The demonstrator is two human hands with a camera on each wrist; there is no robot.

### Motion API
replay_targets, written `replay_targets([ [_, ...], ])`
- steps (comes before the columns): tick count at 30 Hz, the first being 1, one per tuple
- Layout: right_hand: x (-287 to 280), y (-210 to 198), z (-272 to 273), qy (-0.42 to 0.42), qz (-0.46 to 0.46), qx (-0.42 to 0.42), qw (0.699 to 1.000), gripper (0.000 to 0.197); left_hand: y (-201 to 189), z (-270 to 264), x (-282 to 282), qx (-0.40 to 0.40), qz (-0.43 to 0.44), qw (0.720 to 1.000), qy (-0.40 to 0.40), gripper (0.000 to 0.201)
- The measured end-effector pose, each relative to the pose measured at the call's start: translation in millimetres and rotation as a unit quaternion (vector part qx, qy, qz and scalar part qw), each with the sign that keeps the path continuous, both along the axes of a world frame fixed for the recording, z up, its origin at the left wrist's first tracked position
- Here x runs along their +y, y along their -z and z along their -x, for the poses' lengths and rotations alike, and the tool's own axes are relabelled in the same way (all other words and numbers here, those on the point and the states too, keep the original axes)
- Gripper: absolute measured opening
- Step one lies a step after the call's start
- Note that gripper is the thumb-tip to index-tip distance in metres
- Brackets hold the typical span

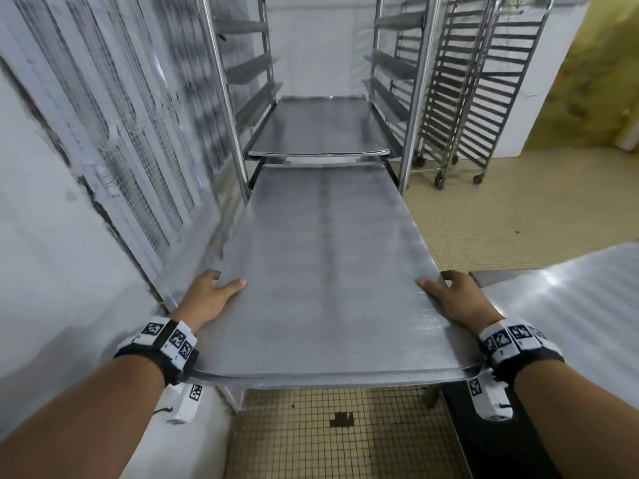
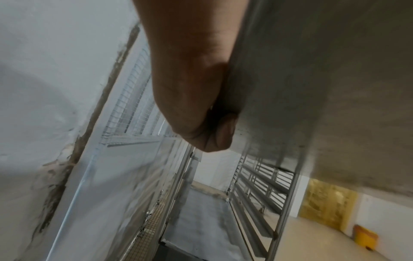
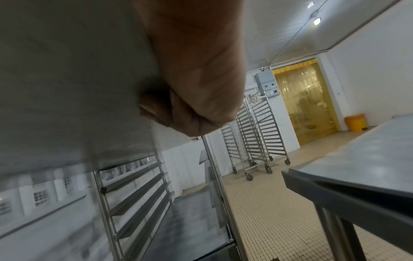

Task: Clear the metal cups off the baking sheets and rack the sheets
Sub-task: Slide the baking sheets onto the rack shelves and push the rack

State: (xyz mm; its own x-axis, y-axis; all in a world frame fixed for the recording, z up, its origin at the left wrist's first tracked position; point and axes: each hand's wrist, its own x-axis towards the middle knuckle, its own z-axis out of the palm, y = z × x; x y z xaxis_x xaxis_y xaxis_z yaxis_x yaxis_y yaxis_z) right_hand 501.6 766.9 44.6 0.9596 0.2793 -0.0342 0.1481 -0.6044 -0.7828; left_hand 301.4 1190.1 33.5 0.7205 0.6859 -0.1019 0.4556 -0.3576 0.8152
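Cups gone. Left hand (image 1: 211,295) and right hand (image 1: 453,299) grip bare baking sheet (image 1: 321,271), far edge at rack (image 1: 413,108) mouth; one sheet (image 1: 318,127) already racked. Slide-in left, I'd guess.

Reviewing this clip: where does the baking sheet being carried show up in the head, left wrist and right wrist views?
Head: the baking sheet fills the centre, gripped at its side edges by the left hand and right hand.
Left wrist: its underside fills the upper right.
Right wrist: its underside fills the upper left.
Shared landmark: the rack ahead, seen at and.
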Motion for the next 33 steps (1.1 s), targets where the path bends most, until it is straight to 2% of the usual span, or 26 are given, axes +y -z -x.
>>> replay_targets([
  [3, 12.6, 3.8, -15.0, 0.007, 0.001, 0.017, 1.000, 0.042, 10.0, -19.6, 11.7, -0.010, 0.007, 1.000, -0.001, 0.053],
  [5, 23.1, 3.0, -27.2, 0.013, 0.003, 0.018, 1.000, 0.035, 15.0, -35.5, 18.6, -0.022, 0.017, 1.000, -0.006, 0.044],
  [7, 32.6, 10.7, -47.8, 0.017, 0.006, 0.010, 1.000, 0.041, 19.8, -52.4, 23.3, -0.030, 0.023, 0.999, -0.010, 0.032],
  [10, 47.0, 20.6, -84.2, 0.017, 0.024, 0.003, 1.000, 0.054, 24.6, -80.8, 31.0, -0.053, 0.036, 0.998, -0.019, 0.024],
  [12, 57.0, 25.6, -110.7, 0.013, 0.015, 0.008, 1.000, 0.056, 25.7, -100.5, 39.6, -0.059, 0.038, 0.997, -0.021, 0.032],
  [14, 64.7, 28.2, -133.9, 0.008, 0.005, 0.018, 1.000, 0.055, 29.9, -119.7, 50.8, -0.057, 0.039, 0.997, -0.030, 0.050],
  [15, 68.3, 28.5, -144.8, 0.006, 0.001, 0.022, 1.000, 0.053, 30.2, -128.7, 54.1, -0.053, 0.036, 0.998, -0.028, 0.049],
  [18, 78.6, 28.7, -172.9, 0.011, -0.011, 0.030, 0.999, 0.052, 34.0, -155.3, 61.7, -0.060, 0.026, 0.998, -0.023, 0.027],
  [22, 91.2, 28.4, -201.7, 0.022, -0.010, 0.039, 0.999, 0.049, 33.7, -187.8, 72.1, -0.058, 0.006, 0.998, -0.014, 0.016],
  [29, 122.2, 27.8, -250.2, 0.035, 0.007, 0.044, 0.998, 0.055, 28.9, -245.6, 103.9, -0.036, 0.007, 0.999, -0.005, 0.033],
  [33, 141.6, 26.8, -278.3, 0.041, 0.022, 0.036, 0.998, 0.063, 43.8, -278.5, 148.4, -0.036, 0.034, 0.999, 0.001, 0.064],
])
